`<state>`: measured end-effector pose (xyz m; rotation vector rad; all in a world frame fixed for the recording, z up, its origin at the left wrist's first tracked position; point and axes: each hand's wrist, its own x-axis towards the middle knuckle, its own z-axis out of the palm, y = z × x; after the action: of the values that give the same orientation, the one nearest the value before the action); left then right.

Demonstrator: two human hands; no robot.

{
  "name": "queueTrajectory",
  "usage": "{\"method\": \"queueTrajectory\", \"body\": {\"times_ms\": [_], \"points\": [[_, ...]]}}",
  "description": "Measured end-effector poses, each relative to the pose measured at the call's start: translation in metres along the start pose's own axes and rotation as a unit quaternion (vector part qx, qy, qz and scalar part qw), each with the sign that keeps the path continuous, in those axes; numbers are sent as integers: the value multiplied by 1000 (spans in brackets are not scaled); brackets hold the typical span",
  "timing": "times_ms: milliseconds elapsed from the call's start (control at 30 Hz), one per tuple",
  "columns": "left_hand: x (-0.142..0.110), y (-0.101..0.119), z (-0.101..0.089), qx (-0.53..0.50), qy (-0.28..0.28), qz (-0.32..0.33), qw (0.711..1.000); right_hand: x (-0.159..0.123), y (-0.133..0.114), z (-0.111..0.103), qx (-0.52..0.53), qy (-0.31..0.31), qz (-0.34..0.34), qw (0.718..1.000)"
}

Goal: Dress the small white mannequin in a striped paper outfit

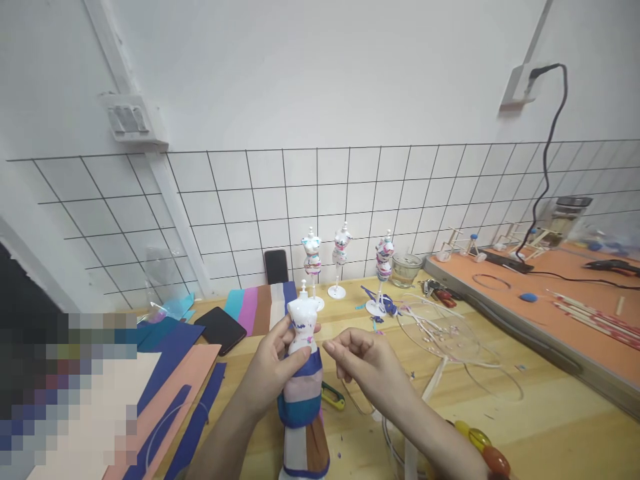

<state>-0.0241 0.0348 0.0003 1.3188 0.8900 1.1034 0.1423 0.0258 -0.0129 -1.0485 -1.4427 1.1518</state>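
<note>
A small white mannequin [303, 312] stands tilted slightly in front of me, with bits of purple and pink on its chest and waist. My left hand [270, 363] is wrapped round its waist, thumb across the front. Below the thumb hangs a striped skirt [303, 390] in blue, pale pink and teal, with white and brown panels lower down. My right hand [363, 360] is just right of the waist, thumb and forefinger pinched together. Whatever is between those fingertips is too small to make out. A yellow-green cutter [333, 397] lies behind the skirt, partly hidden.
Three decorated mannequins, left [312, 248], middle [341, 245] and right [385, 255], stand by the wall. Coloured fabric strips [185, 400], a striped cloth [260, 307] and a dark flat device [221, 331] lie left. A clear round plate [440, 337] and glass bowl [407, 269] are right.
</note>
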Motion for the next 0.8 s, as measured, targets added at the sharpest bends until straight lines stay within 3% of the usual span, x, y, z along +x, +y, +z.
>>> {"method": "queueTrajectory", "body": {"times_ms": [100, 167, 300, 367, 567, 800], "points": [[2, 0, 1, -20, 6, 3, 1000, -2, 2, 1, -63, -7, -22, 998], [2, 0, 2, -28, 5, 3, 1000, -3, 2, 1, -132, 4, -80, 988], [1, -1, 3, 8, 3, 7, 1000, -4, 6, 0, -256, 23, -255, 932], [0, 0, 6, 38, 1, 17, 999, -5, 9, 1, -293, 27, -306, 905], [-4, -2, 19, 69, 11, 33, 997, -6, 13, 1, -342, 64, -333, 876], [-8, -8, 19, 106, 53, 32, 992, -7, 12, 1, -341, 60, -324, 880]]}}
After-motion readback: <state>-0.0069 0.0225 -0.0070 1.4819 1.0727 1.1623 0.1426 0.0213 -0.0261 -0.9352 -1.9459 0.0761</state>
